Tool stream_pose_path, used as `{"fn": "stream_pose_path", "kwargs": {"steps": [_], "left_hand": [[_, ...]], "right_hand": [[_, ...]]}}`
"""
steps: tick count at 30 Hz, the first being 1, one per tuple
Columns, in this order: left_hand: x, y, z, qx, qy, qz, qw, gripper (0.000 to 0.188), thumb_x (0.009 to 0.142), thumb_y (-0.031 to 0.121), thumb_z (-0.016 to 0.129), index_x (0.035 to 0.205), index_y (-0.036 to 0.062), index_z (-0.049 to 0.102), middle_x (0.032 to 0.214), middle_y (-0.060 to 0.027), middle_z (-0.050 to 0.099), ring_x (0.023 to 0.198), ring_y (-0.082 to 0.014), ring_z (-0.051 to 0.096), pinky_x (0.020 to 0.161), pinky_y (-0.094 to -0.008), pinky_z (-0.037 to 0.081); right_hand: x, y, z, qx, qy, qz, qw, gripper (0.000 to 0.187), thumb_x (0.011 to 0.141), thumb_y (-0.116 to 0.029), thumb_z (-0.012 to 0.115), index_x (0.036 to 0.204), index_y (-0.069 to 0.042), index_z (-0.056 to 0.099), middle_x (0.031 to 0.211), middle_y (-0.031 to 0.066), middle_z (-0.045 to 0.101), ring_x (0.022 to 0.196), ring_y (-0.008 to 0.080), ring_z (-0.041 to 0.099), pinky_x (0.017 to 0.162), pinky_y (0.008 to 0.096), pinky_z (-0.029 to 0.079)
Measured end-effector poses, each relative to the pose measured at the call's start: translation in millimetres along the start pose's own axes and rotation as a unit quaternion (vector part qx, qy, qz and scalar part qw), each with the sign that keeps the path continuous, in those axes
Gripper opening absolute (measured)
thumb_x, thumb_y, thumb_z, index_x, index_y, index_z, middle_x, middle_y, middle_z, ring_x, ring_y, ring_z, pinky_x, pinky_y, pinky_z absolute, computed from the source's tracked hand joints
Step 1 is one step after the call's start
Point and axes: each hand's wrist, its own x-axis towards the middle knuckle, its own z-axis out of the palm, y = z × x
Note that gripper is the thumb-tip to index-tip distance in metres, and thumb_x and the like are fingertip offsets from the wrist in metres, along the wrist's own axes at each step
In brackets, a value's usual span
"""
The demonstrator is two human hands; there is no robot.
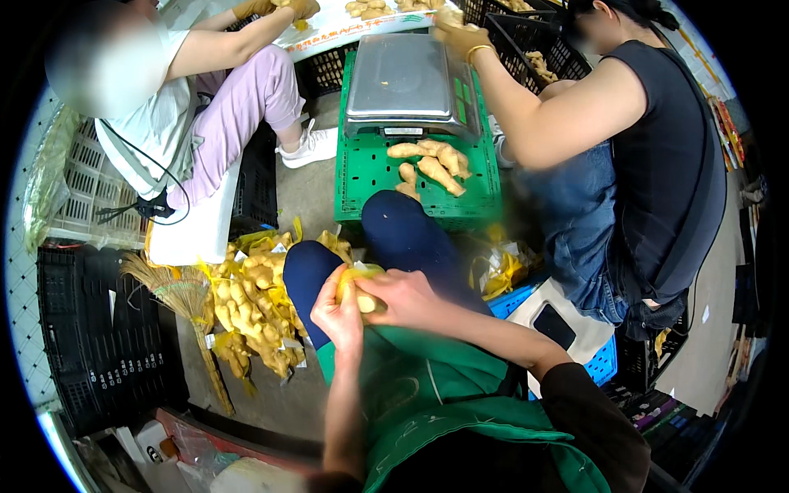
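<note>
Above my lap, my left hand (339, 311) and my right hand (404, 297) are closed together round a piece of ginger (370, 303) in a yellow mesh bag (352, 279). The left fingers pinch the bag's near side. My right fingers wrap over its top, so part of the ginger is hidden. Ahead of my knees stands an upturned green crate (362, 177) carrying a digital scale (400, 85) with a bare metal plate. Several loose ginger pieces (441, 168) lie on the crate in front of the scale.
Bagged ginger (255, 308) is heaped on the floor at my left, beside a straw broom (193, 300) and black crates (103, 337). Two co-workers sit ahead, one at each side, by a white table (345, 26). A phone (553, 326) lies at my right.
</note>
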Motion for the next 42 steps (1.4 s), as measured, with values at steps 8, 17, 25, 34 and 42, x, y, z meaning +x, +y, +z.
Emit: {"fn": "stream_pose_path", "kwargs": {"steps": [8,17,25,34,42], "left_hand": [[-29.1,-1.4,13.9,-0.021,-0.045,0.119,0.992,0.015,0.088,0.003,0.056,0.099,-0.0044,0.063,0.088,-0.0034,0.064,0.072,-0.0039,0.053,0.063,-0.0175,0.044],[16.7,-21.9,-23.8,-0.463,-0.147,-0.441,0.755,0.022,0.086,0.026,0.053,0.075,0.0065,0.056,0.044,0.0062,0.032,0.031,-0.0068,0.024,0.029,-0.0231,0.02],[9.0,-22.8,-2.1,-0.414,-0.105,-0.393,0.814,0.035,0.091,0.031,0.055,0.109,0.0012,0.059,0.048,0.0086,0.025,0.036,-0.0029,0.019,0.033,-0.0197,0.017],[8.6,2.0,-1.5,-0.35,-0.099,-0.357,0.861,0.036,0.091,0.028,0.056,0.115,0.0011,0.058,0.054,0.0085,0.034,0.041,-0.0015,0.024,0.036,-0.0193,0.019],[20.3,0.1,-21.2,-0.3,-0.168,-0.288,0.894,0.035,0.085,0.001,0.055,0.12,0.0011,0.056,0.11,-0.0074,0.059,0.096,-0.0144,0.059,0.084,-0.0292,0.049]], "right_hand": [[-20.3,17.9,15.3,-0.126,0.003,-0.005,0.992,0.019,0.068,-0.022,0.068,0.081,-0.01,0.063,0.077,0.0032,0.056,0.075,0.0193,0.057,0.049,0.0283,0.049],[-2.8,32.2,7.4,0.182,-0.054,0.032,0.981,0.015,0.077,-0.019,0.066,0.089,-0.01,0.068,0.08,0.0074,0.062,0.072,0.0266,0.061,0.061,0.0336,0.05],[14.8,44.3,-8.7,0.203,-0.04,0.055,0.977,0.014,0.08,-0.019,0.064,0.089,-0.008,0.066,0.079,0.0073,0.062,0.074,0.0246,0.06,0.065,0.0335,0.048],[66.8,179.9,27.6,-0.208,-0.017,0.419,0.883,0.054,0.072,-0.043,0.07,0.103,-0.003,0.051,0.091,0.0174,0.062,0.084,0.0307,0.063,0.07,0.0413,0.051],[73.7,194.2,19.6,-0.154,-0.092,0.459,0.87,0.054,0.064,-0.043,0.075,0.1,-0.006,0.057,0.092,0.0139,0.065,0.087,0.0298,0.064,0.074,0.0415,0.051]]}}
